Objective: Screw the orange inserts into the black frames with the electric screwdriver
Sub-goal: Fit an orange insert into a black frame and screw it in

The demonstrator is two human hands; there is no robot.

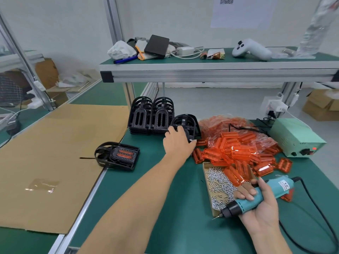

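Green matting covers the table (165, 208). On it, the left hand (177, 142) reaches far forward, fingers (172, 129) curled on a loose black frame (185, 123) leaning just past them; it is the nearer hand. Orange inserts (236, 151) lie right of those fingers. The right hand (260, 206) wraps the electric screwdriver (256, 196), tip pointing left. Its label is too blurry to read.

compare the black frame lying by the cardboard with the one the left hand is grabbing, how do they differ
The frame by the cardboard has an orange insert fitted in it; the frame in the left hand's grip shows none. The first lies alone, untouched, partly on the cardboard sheet; the second is held by the left hand beside the stacked frames. Both are black, arched, ribbed parts.
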